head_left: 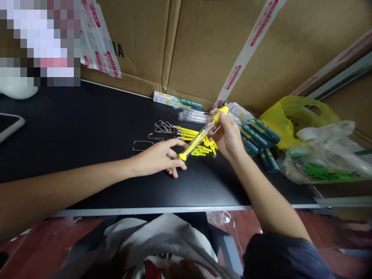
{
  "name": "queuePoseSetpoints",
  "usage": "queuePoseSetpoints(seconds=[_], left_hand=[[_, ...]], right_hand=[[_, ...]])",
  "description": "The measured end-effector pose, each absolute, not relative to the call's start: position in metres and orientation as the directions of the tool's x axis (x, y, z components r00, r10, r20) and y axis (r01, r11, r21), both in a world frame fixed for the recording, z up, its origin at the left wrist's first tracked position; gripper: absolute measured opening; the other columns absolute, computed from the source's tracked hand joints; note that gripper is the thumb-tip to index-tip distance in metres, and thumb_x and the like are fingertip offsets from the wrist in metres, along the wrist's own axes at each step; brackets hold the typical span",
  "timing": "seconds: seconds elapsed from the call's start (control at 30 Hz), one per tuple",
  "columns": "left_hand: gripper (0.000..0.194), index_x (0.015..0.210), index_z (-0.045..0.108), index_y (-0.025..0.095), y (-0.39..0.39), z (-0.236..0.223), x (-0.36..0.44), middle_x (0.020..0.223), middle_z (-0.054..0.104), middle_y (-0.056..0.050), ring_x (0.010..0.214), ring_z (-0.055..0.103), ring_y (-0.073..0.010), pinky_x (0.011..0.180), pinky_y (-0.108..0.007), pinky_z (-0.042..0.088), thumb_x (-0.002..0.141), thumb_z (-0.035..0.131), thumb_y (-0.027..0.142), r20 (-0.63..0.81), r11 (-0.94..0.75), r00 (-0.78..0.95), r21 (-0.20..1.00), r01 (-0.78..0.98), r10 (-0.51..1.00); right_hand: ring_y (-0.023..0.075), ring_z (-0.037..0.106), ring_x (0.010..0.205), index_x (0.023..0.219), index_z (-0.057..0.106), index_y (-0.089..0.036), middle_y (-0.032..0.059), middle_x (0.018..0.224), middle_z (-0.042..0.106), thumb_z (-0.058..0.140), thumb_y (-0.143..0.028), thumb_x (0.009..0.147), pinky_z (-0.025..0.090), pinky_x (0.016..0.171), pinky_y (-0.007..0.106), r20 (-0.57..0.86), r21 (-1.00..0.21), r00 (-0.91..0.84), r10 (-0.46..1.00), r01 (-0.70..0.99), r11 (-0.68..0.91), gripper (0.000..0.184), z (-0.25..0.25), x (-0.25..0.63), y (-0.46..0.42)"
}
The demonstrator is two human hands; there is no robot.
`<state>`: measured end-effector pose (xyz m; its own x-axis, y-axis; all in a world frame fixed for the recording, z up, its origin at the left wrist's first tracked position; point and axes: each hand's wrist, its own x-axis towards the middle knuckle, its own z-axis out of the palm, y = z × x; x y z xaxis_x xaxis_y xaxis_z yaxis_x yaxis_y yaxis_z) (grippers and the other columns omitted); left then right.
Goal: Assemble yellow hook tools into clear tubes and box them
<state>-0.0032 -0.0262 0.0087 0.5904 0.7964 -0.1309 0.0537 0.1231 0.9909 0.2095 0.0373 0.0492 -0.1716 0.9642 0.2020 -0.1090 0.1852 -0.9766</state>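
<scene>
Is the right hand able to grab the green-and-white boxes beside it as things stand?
Probably not yet: the right hand holds the yellow-and-clear tube. The boxes lie close by with nothing seen blocking, so it likely only needs freeing.

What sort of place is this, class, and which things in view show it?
Probably a packing or assembly workspace: loose yellow parts lie on a black tabletop near narrow printed boxes, with taped cardboard standing behind.

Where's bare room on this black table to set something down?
Widest: behind the left forearm, between the white-edged object and metal hooks. Another: between the left hand and the table's front edge. Crowded: around the yellow pieces, boxes and plastic bags.
</scene>
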Motion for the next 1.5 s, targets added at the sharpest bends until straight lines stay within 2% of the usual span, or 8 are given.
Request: queuePoseSetpoints(seconds=[0.27,0.5,0.67,0.97,1.13,1.27,1.37,1.5], left_hand=[[0.05,0.128,0.042,0.015,-0.026,0.014,-0.005,0.085,0.075,-0.008,0.056,0.067,-0.0111,0.057,-0.023,0.05,0.083,0.064,0.022,-0.148,0.12,0.602,0.989,0.087,0.784],[0.065,0.131,0.041,0.019,-0.025,0.016,-0.006,0.082,0.072,-0.004,0.054,0.066,-0.0137,0.052,-0.025,0.052,0.076,0.073,0.034,-0.146,0.089,0.531,0.987,0.132,0.835],[0.056,0.126,0.046,0.021,-0.027,0.02,-0.009,0.094,0.071,-0.008,0.057,0.066,-0.0138,0.051,-0.027,0.054,0.084,0.057,0.056,-0.091,-0.008,0.47,0.979,0.206,0.878],[0.052,0.13,0.041,0.025,-0.03,0.025,-0.012,0.104,0.068,-0.007,0.07,0.07,-0.0183,0.041,-0.022,0.051,0.088,0.053,0.051,-0.034,-0.135,0.474,0.938,0.319,0.88],[0.044,0.123,0.051,0.023,-0.03,0.034,-0.017,0.075,0.065,0.001,0.059,0.065,-0.0157,0.048,-0.023,0.047,0.09,0.049,0.052,0.086,-0.381,0.516,0.779,0.499,0.852],[0.041,0.116,0.056,0.024,-0.029,0.034,-0.018,0.077,0.067,0.001,0.063,0.063,-0.0169,0.058,-0.028,0.043,0.088,0.052,0.052,0.214,-0.49,0.467,0.616,0.617,0.858],[0.036,0.112,0.057,0.024,-0.028,0.03,-0.016,0.093,0.069,0.0,0.073,0.065,-0.017,0.067,-0.03,0.046,0.087,0.055,0.05,0.255,-0.469,0.416,0.67,0.575,0.873],[0.028,0.105,0.05,0.021,-0.027,0.022,-0.011,0.108,0.066,-0.005,0.091,0.066,-0.0172,0.079,-0.03,0.051,0.087,0.059,0.041,0.248,-0.379,0.391,0.873,0.307,0.886]], right_hand=[[0.0054,0.049,0.05,0.09,0.065,-0.024,-0.002,0.08,0.064,0.074,-0.057,0.071,0.039,0.04,0.019,0.265,-0.952,-0.067,0.962,-0.176,0.25,0.039,0.061,0.231,0.053],[0.0067,0.054,0.053,0.098,0.064,-0.023,-0.0009,0.083,0.066,0.073,-0.051,0.075,0.047,0.042,0.018,0.189,-0.972,-0.204,0.961,-0.175,0.154,0.037,0.047,0.209,0.036],[0.0075,0.057,0.053,0.097,0.061,-0.021,-0.0009,0.084,0.069,0.075,-0.045,0.075,0.054,0.047,0.021,0.11,-0.974,-0.298,0.948,-0.222,0.043,0.036,0.04,0.197,0.023],[0.0108,0.064,0.065,0.089,0.06,-0.02,0.0009,0.084,0.073,0.078,-0.042,0.071,0.054,0.052,0.02,0.088,-0.983,-0.358,0.929,-0.182,0.023,0.034,0.035,0.182,0.008],[0.0089,0.058,0.062,0.083,0.059,-0.02,0.0008,0.083,0.072,0.078,-0.044,0.07,0.044,0.048,0.017,0.084,-0.988,-0.311,0.947,-0.15,0.038,0.033,0.037,0.182,0.007],[0.0093,0.056,0.061,0.081,0.059,-0.02,-0.0004,0.078,0.069,0.078,-0.046,0.07,0.042,0.048,0.019,0.085,-0.989,-0.298,0.951,-0.14,0.045,0.034,0.036,0.182,0.007],[0.0093,0.053,0.061,0.081,0.06,-0.02,-0.0021,0.073,0.064,0.079,-0.046,0.068,0.041,0.049,0.02,0.098,-0.988,-0.3,0.949,-0.14,0.058,0.035,0.035,0.18,0.006],[0.0094,0.049,0.06,0.081,0.061,-0.021,-0.0018,0.075,0.062,0.078,-0.05,0.068,0.041,0.051,0.021,0.151,-0.984,-0.305,0.94,-0.14,0.112,0.037,0.03,0.177,0.003]])
